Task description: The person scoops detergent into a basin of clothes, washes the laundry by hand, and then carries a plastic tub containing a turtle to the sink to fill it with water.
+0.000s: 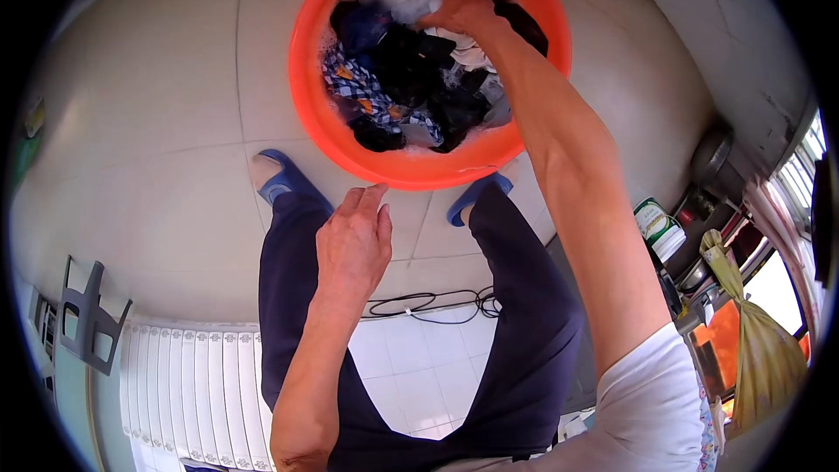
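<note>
An orange basin (301, 92) on the floor holds wet clothes in sudsy water. Among them are dark garments (406, 65), a blue-and-white checked cloth (357, 87) and a whitish cloth (409, 0). My right hand (459, 7) reaches into the far side of the basin, beside the whitish cloth; its fingertips are partly hidden, so what it grips cannot be made out. My left hand (354, 232) hangs in front of the near rim, above my left knee, with its fingers a little apart and nothing in them.
My feet in blue slippers (293, 179) stand at the basin's near edge. A black cable (424, 304) lies behind them. A grey plastic stool (87, 315) is at the left, a white radiator (192, 385) at the lower left. White-and-green tub (660, 227) and pans stand at the right.
</note>
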A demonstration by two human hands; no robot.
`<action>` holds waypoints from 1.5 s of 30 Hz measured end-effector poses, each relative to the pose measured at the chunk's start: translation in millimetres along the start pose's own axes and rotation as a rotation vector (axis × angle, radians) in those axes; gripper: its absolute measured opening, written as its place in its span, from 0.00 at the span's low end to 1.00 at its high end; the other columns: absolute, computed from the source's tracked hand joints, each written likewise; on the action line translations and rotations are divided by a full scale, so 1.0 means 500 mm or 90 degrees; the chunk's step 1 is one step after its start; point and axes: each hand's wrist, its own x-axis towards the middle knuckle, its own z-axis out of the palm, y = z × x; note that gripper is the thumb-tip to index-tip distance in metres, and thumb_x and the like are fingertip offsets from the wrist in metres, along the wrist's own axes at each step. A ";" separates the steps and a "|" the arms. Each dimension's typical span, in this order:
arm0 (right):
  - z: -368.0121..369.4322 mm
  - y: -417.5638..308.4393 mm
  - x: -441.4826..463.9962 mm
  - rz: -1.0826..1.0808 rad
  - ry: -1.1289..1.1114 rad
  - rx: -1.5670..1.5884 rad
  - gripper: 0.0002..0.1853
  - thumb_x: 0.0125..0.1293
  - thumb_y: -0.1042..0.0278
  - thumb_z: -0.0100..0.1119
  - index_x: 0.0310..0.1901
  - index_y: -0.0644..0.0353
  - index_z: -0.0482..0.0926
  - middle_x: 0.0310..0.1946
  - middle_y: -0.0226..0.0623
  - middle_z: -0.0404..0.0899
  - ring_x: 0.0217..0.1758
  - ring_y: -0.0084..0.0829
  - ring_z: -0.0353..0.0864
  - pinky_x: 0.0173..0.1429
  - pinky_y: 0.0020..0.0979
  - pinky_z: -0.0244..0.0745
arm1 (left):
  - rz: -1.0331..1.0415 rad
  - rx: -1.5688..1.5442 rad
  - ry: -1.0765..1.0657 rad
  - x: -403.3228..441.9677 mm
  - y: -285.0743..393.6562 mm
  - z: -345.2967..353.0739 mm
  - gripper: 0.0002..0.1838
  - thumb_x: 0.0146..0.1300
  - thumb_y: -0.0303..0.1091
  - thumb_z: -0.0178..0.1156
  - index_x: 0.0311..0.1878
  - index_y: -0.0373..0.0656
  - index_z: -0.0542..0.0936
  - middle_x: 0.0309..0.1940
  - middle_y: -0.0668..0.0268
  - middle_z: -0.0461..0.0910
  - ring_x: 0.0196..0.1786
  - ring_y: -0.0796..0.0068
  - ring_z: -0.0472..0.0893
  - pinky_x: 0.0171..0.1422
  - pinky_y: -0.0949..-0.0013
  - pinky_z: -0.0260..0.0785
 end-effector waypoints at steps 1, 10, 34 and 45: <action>-0.021 -0.009 -0.003 -0.001 -0.004 0.002 0.60 0.46 0.27 0.77 0.76 0.55 0.67 0.70 0.56 0.74 0.74 0.54 0.74 0.76 0.54 0.69 | -0.005 -0.006 -0.003 0.000 0.003 -0.002 0.16 0.70 0.27 0.62 0.59 0.39 0.83 0.48 0.54 0.85 0.46 0.49 0.87 0.51 0.52 0.81; -0.215 -0.071 -0.206 0.137 -0.253 0.252 0.38 0.55 0.54 0.74 0.66 0.64 0.75 0.54 0.59 0.85 0.60 0.59 0.83 0.62 0.51 0.78 | -0.015 -0.014 -0.013 -0.016 -0.005 0.025 0.16 0.70 0.29 0.62 0.59 0.40 0.83 0.48 0.53 0.85 0.46 0.47 0.87 0.49 0.51 0.81; -0.205 0.001 -0.331 0.056 0.005 0.335 0.40 0.61 0.69 0.64 0.76 0.71 0.64 0.79 0.62 0.59 0.82 0.60 0.59 0.81 0.50 0.62 | -0.018 0.005 -0.050 -0.017 -0.007 0.045 0.15 0.73 0.30 0.60 0.60 0.40 0.83 0.51 0.52 0.85 0.47 0.45 0.87 0.51 0.50 0.80; 0.041 -0.033 -0.186 0.054 -0.279 -0.058 0.41 0.67 0.50 0.70 0.78 0.52 0.66 0.86 0.49 0.42 0.89 0.63 0.34 0.81 0.69 0.51 | -0.001 0.005 -0.045 0.008 0.008 0.019 0.17 0.70 0.28 0.62 0.60 0.39 0.82 0.49 0.54 0.85 0.48 0.49 0.87 0.52 0.52 0.81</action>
